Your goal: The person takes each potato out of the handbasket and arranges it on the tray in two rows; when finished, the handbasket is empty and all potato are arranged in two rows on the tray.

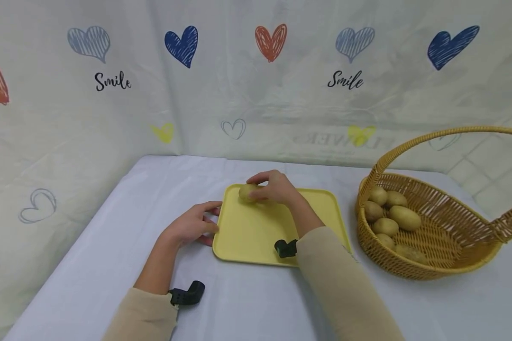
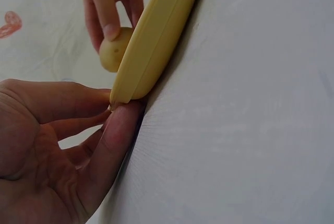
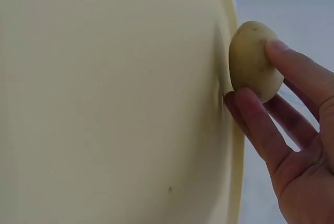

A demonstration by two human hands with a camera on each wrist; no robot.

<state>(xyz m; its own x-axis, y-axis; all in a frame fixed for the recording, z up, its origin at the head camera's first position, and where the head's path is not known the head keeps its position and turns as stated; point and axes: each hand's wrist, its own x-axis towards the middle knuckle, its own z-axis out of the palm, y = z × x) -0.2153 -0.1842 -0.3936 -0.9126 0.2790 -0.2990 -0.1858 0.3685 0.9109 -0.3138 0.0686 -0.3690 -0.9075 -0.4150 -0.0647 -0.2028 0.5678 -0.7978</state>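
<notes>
A yellow tray (image 1: 256,232) lies on the white cloth, seen edge-on in the left wrist view (image 2: 151,36). The right hand (image 1: 275,188) holds a potato (image 1: 247,192) at the tray's far left corner; in the right wrist view the thumb and fingers of that hand (image 3: 297,114) pinch the potato (image 3: 253,62) close to the tray's rim (image 3: 237,172). At the tray's left side, the left hand (image 1: 194,224) grips the edge, and the left wrist view shows thumb and fingers of this hand (image 2: 68,140) pinching the rim.
To the right of the tray stands a wicker basket (image 1: 461,227) with a tall arched handle, holding several potatoes (image 1: 404,218) mostly on its left side. A white cloth (image 1: 256,303) covers the table, and a hanging sheet with printed hearts (image 1: 256,94) is behind it.
</notes>
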